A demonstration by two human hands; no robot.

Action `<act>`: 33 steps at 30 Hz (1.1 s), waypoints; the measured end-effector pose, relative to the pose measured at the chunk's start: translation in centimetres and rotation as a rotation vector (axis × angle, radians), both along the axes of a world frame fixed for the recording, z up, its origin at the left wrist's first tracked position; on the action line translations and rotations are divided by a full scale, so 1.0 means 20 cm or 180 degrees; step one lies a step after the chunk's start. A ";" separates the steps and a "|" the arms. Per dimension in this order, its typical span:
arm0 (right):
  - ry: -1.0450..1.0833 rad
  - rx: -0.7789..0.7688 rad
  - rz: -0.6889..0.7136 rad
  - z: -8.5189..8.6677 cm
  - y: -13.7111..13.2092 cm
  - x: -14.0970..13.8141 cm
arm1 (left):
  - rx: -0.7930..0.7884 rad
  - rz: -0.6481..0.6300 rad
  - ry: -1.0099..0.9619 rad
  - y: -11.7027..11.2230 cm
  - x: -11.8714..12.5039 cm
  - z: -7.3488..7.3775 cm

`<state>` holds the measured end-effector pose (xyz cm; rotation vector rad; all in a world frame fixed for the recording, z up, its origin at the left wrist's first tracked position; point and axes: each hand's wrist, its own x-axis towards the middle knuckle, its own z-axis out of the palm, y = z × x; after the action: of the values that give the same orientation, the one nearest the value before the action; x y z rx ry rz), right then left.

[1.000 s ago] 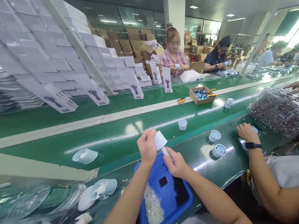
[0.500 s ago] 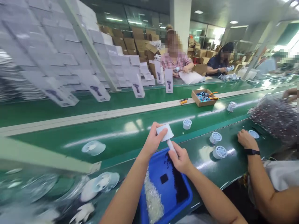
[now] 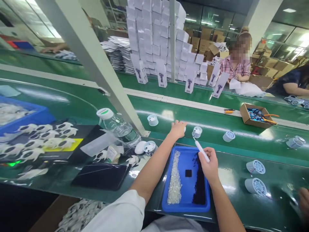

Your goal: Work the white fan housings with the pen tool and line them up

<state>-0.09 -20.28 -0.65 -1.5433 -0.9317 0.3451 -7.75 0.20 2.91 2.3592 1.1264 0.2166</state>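
Observation:
My left hand [image 3: 178, 130] reaches onto the green belt with its fingers curved over a white round part [image 3: 185, 129], mostly hidden beneath it. In my right hand [image 3: 209, 165] is a slim white pen-shaped screwdriver [image 3: 202, 151], its thin metal tip pointing up and left. Just beyond that tip stands a pale-blue round housing [image 3: 197, 132] on the belt. Below both hands lies a blue tray [image 3: 184, 206] with clear bits [image 3: 175, 180] along its left side, black bits [image 3: 200, 187] along its right and a small black square [image 3: 188, 173] between.
More housings stand at the right [image 3: 256, 167] and on the belt [image 3: 229, 136]. Left of my arm are a clear bottle [image 3: 123, 129], a dark tablet-like slab [image 3: 101, 176] and white shells [image 3: 31, 154]. A slanting post [image 3: 96, 61] rises there. Across the belt a person [image 3: 235, 66] works behind white boxes [image 3: 189, 82].
The view has swung left. My left hand has moved from above the tray out to the belt with the part; the screwdriver in my right hand is now away from it.

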 end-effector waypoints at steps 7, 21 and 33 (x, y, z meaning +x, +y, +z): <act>0.0167 0.0141 0.0273 -0.05 0.02 0.01 | 0.0025 -0.0868 -0.0304 -0.08 0.11 -0.06; 0.0252 -0.0375 0.1012 -0.06 0.05 -0.02 | -0.0617 -0.0132 -0.2976 -0.08 0.01 0.24; 0.0303 -0.0532 0.1043 -0.05 0.05 -0.01 | -0.0515 0.0130 -0.3447 -0.11 -0.15 0.43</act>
<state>-0.39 -19.31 -1.66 -1.5085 -1.1038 0.7399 -10.73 -2.08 11.57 1.6298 0.5941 1.1831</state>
